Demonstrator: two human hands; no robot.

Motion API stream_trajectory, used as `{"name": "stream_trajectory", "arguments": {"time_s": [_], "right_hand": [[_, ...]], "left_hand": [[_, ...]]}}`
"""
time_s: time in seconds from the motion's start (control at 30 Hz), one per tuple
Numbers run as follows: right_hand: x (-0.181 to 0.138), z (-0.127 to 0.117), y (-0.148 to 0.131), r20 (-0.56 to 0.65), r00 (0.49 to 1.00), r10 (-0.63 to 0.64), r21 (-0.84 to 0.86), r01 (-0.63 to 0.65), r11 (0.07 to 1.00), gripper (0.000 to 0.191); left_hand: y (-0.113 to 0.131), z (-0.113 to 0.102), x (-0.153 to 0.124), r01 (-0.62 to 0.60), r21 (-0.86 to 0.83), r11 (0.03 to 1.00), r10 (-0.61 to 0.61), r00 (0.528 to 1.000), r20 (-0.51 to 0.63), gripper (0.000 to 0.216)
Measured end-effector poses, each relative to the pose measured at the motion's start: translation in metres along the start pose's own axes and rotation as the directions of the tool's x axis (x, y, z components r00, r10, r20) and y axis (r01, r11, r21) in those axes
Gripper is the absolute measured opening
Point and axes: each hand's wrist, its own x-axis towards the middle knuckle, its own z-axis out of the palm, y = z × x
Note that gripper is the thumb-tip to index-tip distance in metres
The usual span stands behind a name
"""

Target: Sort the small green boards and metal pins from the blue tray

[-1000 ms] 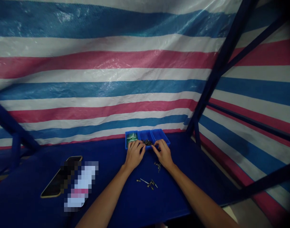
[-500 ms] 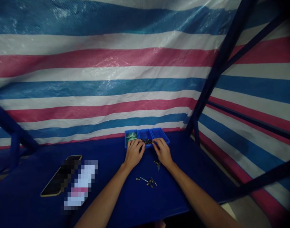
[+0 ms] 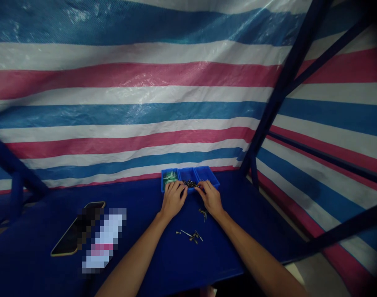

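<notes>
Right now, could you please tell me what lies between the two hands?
In the head view, between the left hand and right hand, small metallic parts lie heaped at the front of the middle blue bin.

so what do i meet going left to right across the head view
Left blue post → phone → pixelated pale item → left hand → small metal parts in the middle blue compartment → right hand → slanted right blue post
</notes>
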Motion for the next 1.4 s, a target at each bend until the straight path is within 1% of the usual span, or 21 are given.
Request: {"name": "stream_trajectory", "arguments": {"time_s": [0.13,0.37,0.57,0.73,1.03,1.17,1.23,1.3,1.33,1.4], "right_hand": [[-0.001,0.0,0.001,-0.014,1.0,0.018,-0.036,-0.019,0.999,0.025],[-0.001,0.002,-0.002,0.013,1.0,-0.021,-0.103,0.022,0.994,0.03],[-0.003,0.001,-0.003,0.028,1.0,-0.007,-0.1,0.01,0.995,0.033],[-0.004,0.002,-0.002,0.03,1.0,-0.005,-0.131,0.009,0.991,0.032],[-0.004,0.0,-0.004,0.084,0.996,-0.002,-0.169,0.016,0.986,0.034],[-0.003,-0.005,-0.008,0.1,0.995,0.017,-0.137,-0.003,0.991,0.033],[-0.002,-0.011,-0.01,0.142,0.989,0.031,-0.11,-0.015,0.994,0.031],[-0.001,-0.02,-0.011,0.236,0.971,0.041,-0.089,-0.02,0.996,0.029],[0.0,-0.025,-0.01,0.308,0.95,0.049,-0.09,-0.022,0.996,0.03],[0.002,-0.036,-0.01,0.456,0.889,0.052,-0.109,-0.003,0.994,0.034]], "left_hand": [[0.0,0.0,0.0,-0.002,0.001,1.0,0.002,1.0,0.0,0.019],[0.0,0.0,0.0,-0.003,0.01,1.0,0.003,1.0,-0.006,0.018],[-0.001,0.001,0.0,-0.013,0.008,1.0,0.013,1.0,-0.014,0.019],[-0.001,0.001,0.0,-0.014,0.005,1.0,0.014,1.0,-0.009,0.019],[-0.001,0.0,-0.001,-0.014,0.002,1.0,0.014,1.0,-0.006,0.02],[-0.001,0.0,-0.001,-0.012,0.002,1.0,0.012,1.0,0.0,0.02],[-0.002,0.0,-0.001,-0.011,0.002,1.0,0.011,1.0,-0.002,0.019],[-0.001,0.0,-0.001,-0.01,0.0,1.0,0.01,1.0,-0.003,0.018],[-0.001,0.0,-0.001,-0.01,-0.001,1.0,0.01,1.0,-0.003,0.018],[-0.001,0.0,0.0,-0.01,-0.004,1.0,0.01,1.0,-0.004,0.018]]}}
